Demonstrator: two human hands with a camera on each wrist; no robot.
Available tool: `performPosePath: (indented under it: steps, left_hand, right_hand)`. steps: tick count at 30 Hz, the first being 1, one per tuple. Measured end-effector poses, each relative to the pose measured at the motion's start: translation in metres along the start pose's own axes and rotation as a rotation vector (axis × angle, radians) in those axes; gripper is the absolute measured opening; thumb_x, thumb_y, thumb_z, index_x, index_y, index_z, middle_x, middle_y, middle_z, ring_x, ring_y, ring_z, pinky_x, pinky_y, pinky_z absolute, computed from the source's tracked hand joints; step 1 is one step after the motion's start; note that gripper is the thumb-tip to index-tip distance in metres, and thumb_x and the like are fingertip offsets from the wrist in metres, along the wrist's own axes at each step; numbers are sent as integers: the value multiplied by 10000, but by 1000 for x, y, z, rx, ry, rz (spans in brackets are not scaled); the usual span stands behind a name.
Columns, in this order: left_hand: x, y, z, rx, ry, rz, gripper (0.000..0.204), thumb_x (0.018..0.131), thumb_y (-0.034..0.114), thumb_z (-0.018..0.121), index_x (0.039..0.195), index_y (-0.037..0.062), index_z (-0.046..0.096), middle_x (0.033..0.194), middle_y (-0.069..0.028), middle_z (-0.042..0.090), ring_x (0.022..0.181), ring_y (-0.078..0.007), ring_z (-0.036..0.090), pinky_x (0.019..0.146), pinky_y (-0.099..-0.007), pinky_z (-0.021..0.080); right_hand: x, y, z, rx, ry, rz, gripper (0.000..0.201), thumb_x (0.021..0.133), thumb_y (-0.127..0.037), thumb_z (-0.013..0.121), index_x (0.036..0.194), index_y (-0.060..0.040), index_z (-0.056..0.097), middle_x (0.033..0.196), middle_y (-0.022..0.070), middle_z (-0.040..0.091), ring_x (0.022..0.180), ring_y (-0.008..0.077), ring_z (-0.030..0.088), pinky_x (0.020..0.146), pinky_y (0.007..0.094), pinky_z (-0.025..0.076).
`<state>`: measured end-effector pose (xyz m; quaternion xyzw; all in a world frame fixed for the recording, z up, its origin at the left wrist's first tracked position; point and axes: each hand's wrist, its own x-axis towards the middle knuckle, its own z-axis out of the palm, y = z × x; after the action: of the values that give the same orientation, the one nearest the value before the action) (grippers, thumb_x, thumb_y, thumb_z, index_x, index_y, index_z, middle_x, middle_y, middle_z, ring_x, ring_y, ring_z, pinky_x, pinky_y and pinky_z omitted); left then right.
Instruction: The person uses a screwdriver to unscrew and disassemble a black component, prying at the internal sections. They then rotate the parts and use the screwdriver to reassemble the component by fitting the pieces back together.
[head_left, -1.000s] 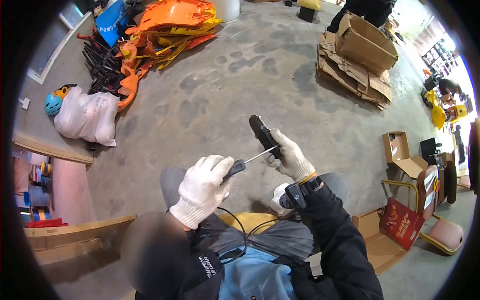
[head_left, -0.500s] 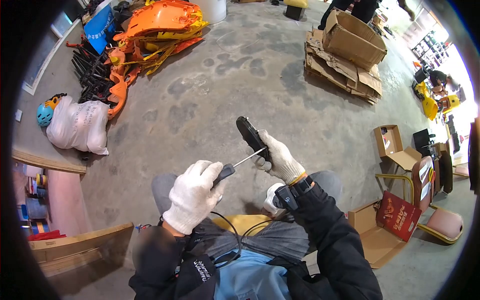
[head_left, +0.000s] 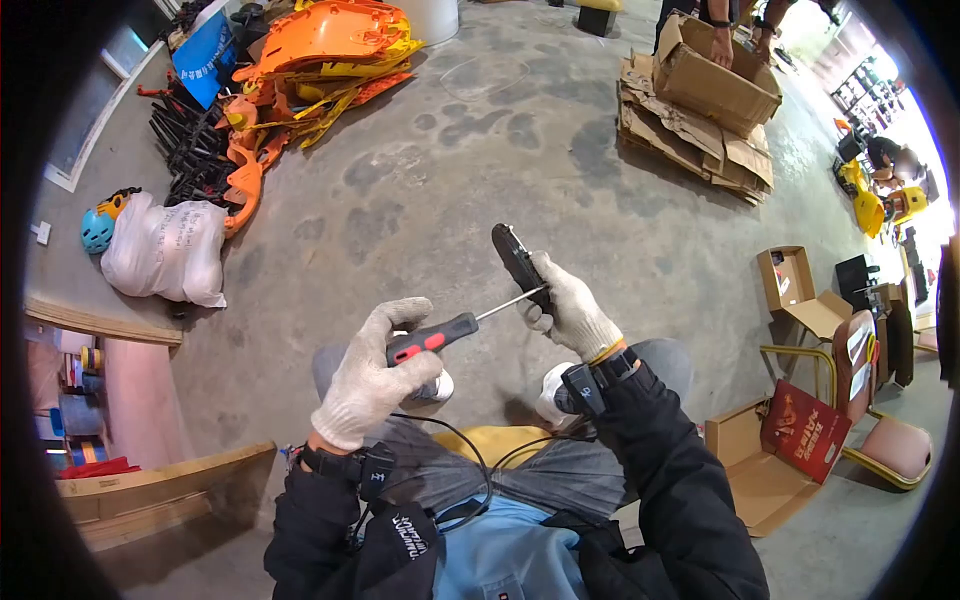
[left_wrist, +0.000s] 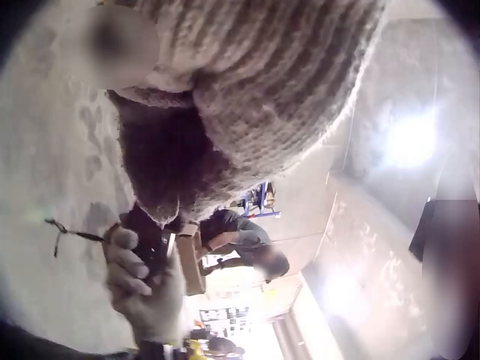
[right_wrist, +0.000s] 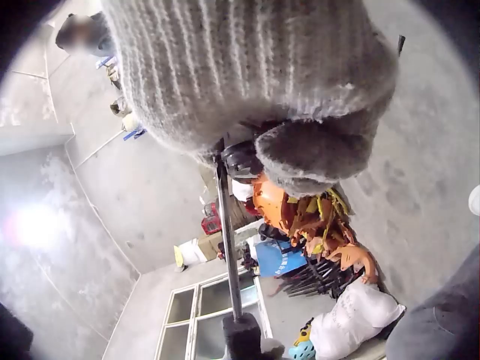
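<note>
My left hand [head_left: 362,378], in a white knitted glove, holds a screwdriver [head_left: 436,338] by its black and red handle. The thumb lies below the handle and the fingers above it, loosely spread. Its metal shaft slants up to a long, black, rounded part [head_left: 513,257], the tip right at that part's lower side. My gloved right hand [head_left: 582,318] grips the lower end of the black part, which points up and away. In the right wrist view the shaft [right_wrist: 231,247] runs up to the part, mostly hidden behind the glove [right_wrist: 255,67].
Orange and yellow plastic shells [head_left: 325,50] are heaped at the back left, near a white sack [head_left: 170,250]. Flattened cardboard with a box [head_left: 715,80] stands back right, where a person reaches in. A chair [head_left: 885,450] and a red box [head_left: 805,430] are at right.
My left hand has turned and loosened around the handle, showing its red patches. The screwdriver tip stays at the black part, still in my right hand. A person's hands now reach into the cardboard box.
</note>
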<state>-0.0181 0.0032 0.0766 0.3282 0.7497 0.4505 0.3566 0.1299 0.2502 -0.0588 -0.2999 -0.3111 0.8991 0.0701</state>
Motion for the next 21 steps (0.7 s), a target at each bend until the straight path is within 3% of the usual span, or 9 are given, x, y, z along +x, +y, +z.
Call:
performPosePath:
  steps: [3,6,8,12,14,17,18,19,21]
  left_hand:
    - [-1,-14,10,-76,84,-45,544,853,124,763,1350,-40,616,1022,-109,717,839,-155,717,788,-287,577]
    - [-1,-23,15,89,133,103,433,931,146,719,1320,-28,641,902,-73,720,714,-128,694,706,-262,568]
    - [-3,-3,19,-166,159,-188,399,979,147,681,1339,-18,631,866,-55,706,636,-103,658,637,-246,544]
    - [0,-7,12,-171,125,-245,482,966,136,678,1408,-17,562,934,-61,681,693,-120,657,687,-264,552]
    - [0,-25,15,82,161,36,563,950,122,675,1463,-5,481,1023,-73,635,787,-140,662,743,-284,555]
    - [0,-24,11,231,125,204,602,927,104,672,1479,17,446,1097,-86,597,858,-154,656,799,-300,557]
    - [-1,-23,15,72,114,167,503,984,132,649,1445,35,475,1019,-68,598,786,-147,647,736,-293,551]
    - [-1,-21,15,71,112,170,503,984,132,649,1445,35,475,1019,-68,598,786,-147,647,736,-293,551]
    - [-2,-13,12,-148,65,-196,405,1052,168,605,1419,45,484,965,-59,599,720,-141,631,668,-285,534]
  right_hand:
    - [-4,-4,7,35,40,-11,413,1072,-490,613,1060,-78,591,807,59,624,566,120,557,409,232,381]
    - [-2,-1,5,82,48,-30,429,1070,-507,610,1064,-78,586,790,55,611,551,121,548,409,231,382]
    - [-4,1,5,38,43,-69,448,1067,-524,607,1075,-77,584,765,50,595,543,121,546,410,231,382]
    - [0,-1,2,23,14,-41,450,1066,-527,608,1068,-78,579,752,49,585,545,123,551,410,236,384]
    - [0,-3,2,55,110,-6,438,1069,-519,607,1061,-83,574,727,56,585,531,131,556,409,246,385]
    - [-1,-2,4,59,106,-4,427,1071,-517,605,1038,-93,569,709,63,589,512,134,550,405,254,383]
    - [0,-3,4,50,90,10,422,1080,-517,590,1137,-99,576,750,87,578,531,144,521,403,240,352]
    - [-1,-4,3,50,92,7,422,1080,-517,590,1137,-99,576,750,87,578,531,144,521,403,240,352]
    - [-1,-2,4,44,97,-42,412,1070,-514,608,1010,-109,564,706,63,592,504,134,547,400,256,376]
